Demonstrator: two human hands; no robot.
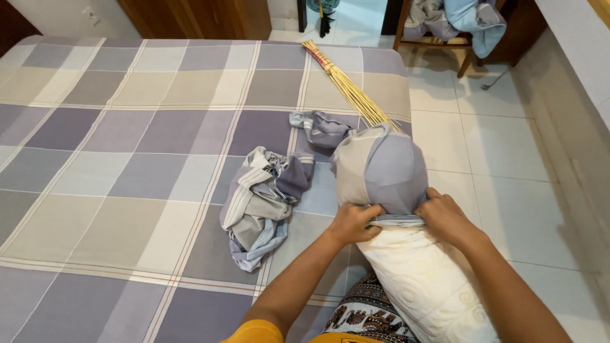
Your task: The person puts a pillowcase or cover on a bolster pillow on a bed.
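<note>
Fingers of left hand [351, 222] and right hand [445, 216] curled tight on the bunched hem of a checked pillowcase [380, 168], half over a white bolster [426, 279] at the bed [95, 159] edge, crumpled cloth [264, 200] at nine o'clock, stick broom [346, 82] at twelve

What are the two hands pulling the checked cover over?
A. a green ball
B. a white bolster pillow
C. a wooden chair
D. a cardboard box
B. Both the left hand and the right hand grip the edge of the checked cover, which is partly drawn over a white bolster pillow with a swirly pattern, lying at the edge of the bed.
</note>
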